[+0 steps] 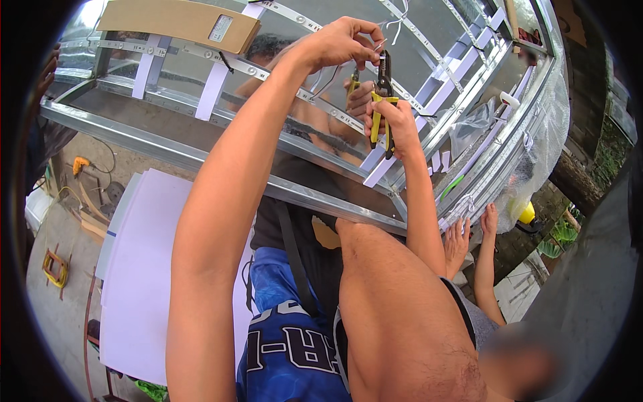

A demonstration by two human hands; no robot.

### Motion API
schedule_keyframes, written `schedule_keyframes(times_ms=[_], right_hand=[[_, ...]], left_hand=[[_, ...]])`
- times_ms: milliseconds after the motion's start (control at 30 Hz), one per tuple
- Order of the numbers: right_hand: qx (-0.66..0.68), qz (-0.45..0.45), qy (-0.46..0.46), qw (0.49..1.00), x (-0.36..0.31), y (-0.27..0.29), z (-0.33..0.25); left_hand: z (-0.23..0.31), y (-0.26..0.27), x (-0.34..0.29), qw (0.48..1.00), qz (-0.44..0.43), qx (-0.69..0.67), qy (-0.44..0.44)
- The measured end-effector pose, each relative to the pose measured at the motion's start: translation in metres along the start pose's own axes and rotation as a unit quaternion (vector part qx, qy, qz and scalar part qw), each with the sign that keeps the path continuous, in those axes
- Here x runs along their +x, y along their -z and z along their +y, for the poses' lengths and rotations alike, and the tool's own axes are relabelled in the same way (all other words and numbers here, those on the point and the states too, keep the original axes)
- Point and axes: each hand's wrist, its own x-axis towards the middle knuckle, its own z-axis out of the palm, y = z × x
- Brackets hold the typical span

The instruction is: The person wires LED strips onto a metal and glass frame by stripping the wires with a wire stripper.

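Observation:
My left hand [338, 43] is raised high and pinches thin white wires [396, 21] that come off a metal strip [288, 13] inside a large silver metal frame [201, 157]. Just below it, my right hand [395, 120] grips yellow-handled pliers [383, 94], with the dark jaws pointing up at the pinched wire ends. The two hands are a few centimetres apart. The shiny back panel [335, 137] behind them mirrors my hands and arms.
White strips [211, 90] cross the frame, and a cardboard box [177, 20] lies on its top edge. Clear plastic wrap [539, 134] hangs at the right. Another person's hands [459, 244] hold the frame's lower right edge. White sheets [144, 281] and a yellow tool [55, 268] lie on the ground at left.

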Motion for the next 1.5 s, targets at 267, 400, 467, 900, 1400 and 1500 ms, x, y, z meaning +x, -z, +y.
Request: schedule_keyframes(times_ms=[267,400,467,900,1400,1500], right_hand=[[-0.003,0.018,0.01,1.0,0.0,-0.004,-0.001],[-0.059,0.055,0.005,0.997,0.001,-0.008,-0.001],[-0.059,0.068,0.006,0.996,0.001,-0.011,0.0],[-0.204,0.171,0.012,0.964,-0.005,-0.029,-0.014],[-0.206,0.195,0.026,0.958,-0.006,-0.038,-0.01],[-0.141,0.159,0.011,0.977,-0.002,-0.038,-0.004]], left_hand=[[-0.003,0.002,0.001,1.0,-0.012,0.003,0.01],[-0.005,0.0,0.004,1.0,-0.009,-0.016,0.0],[-0.006,0.001,0.004,1.0,-0.016,-0.003,0.01],[0.013,-0.006,-0.002,0.997,0.034,0.049,0.047],[0.017,-0.006,-0.01,0.994,0.063,0.02,0.086],[0.014,-0.004,-0.009,0.995,0.057,-0.019,0.086]])
